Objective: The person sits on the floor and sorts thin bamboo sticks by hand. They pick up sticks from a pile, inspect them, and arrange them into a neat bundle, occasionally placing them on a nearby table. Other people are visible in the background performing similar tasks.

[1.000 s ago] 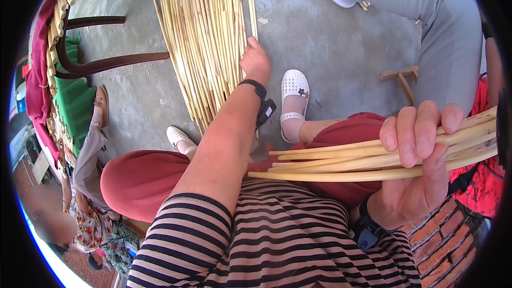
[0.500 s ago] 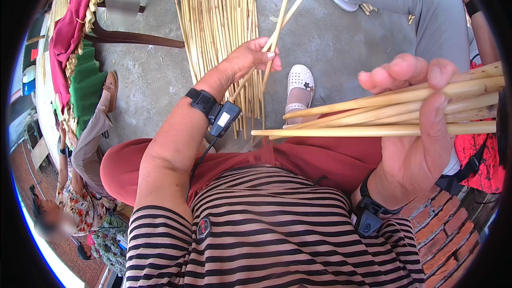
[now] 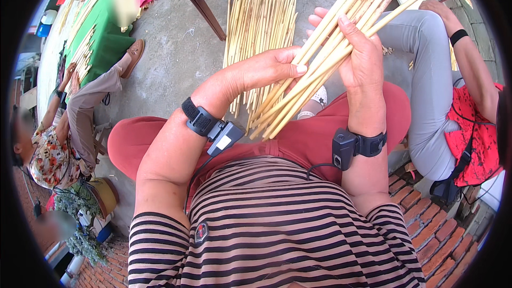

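Concrete floor (image 3: 176,69) spreads grey under everything, meeting a strip of red brick paving (image 3: 426,218) at the lower right. Held up over the red-trousered lap, a bundle of pale split sticks (image 3: 320,58) slants from lower left to upper right; the right hand (image 3: 362,61) is curled around its middle, fingers wrapped over the top, while the left hand (image 3: 272,69) presses thumb and fingertips together on one stick at the near side of the bundle. The sticks in the grip look to be roughly a dozen, too overlapped to count exactly. As a judgement, the risk lies in the loose lower ends, which fan apart below the right hand: if that hold slackens while the left hand tugs at a single stick, neighbours could slide out and drop onto the pile of sticks (image 3: 261,21) lying on the floor ahead, mixing with it. Counted: two wrist-worn black devices (image 3: 213,128), one on each forearm; two other people, one seated at the left (image 3: 69,122) and one in grey trousers (image 3: 432,74) at the right; one floor pile directly in front, with more sticks on a green cloth (image 3: 101,37) far left
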Demonstrator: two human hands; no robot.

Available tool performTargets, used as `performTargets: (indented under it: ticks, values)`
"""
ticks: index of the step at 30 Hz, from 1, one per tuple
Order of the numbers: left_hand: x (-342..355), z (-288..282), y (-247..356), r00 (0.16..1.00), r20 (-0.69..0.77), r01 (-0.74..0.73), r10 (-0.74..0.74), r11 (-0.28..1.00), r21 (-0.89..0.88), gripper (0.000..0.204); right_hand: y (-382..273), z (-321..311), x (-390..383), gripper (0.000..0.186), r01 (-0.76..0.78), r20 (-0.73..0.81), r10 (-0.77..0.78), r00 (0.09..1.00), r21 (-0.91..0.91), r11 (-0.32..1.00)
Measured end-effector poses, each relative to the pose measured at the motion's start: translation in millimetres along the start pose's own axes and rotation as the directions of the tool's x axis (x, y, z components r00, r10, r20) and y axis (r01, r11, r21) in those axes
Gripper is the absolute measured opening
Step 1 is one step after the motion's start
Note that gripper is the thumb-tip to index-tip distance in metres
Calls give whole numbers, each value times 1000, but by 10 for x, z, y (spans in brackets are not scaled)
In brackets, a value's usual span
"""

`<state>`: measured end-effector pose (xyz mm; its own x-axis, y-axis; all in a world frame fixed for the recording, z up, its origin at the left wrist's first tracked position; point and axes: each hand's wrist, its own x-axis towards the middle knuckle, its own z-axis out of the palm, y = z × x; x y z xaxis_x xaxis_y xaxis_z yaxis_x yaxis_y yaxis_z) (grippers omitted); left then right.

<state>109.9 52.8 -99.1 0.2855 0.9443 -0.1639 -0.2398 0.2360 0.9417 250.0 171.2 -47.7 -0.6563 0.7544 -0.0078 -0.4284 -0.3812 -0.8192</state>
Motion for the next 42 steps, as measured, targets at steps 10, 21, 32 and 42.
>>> performTargets:
  ticks: [10, 21, 32, 42]
  values:
    - [-519, -145, -433, 997, -67, 22, -45, 950, -310, 73, 245, 122, 180, 30, -56, -26, 56, 998, 32, 998]
    - [-849, -79, -1238, 747, -589, -288, -309, 649, -704, 85, 165, -113, 304, 28, 165, -202, -150, 968, 62, 984]
    - [-555, -489, -779, 811, -584, -394, -33, 706, -588, 73, -90, 215, 70, 16, 291, 17, -296, 955, 140, 947]
    - [-228, -1371, -1995, 532, -790, 591, -303, 801, 91, 43, -638, 246, -250, 20, 485, 130, -471, 873, -344, 804]
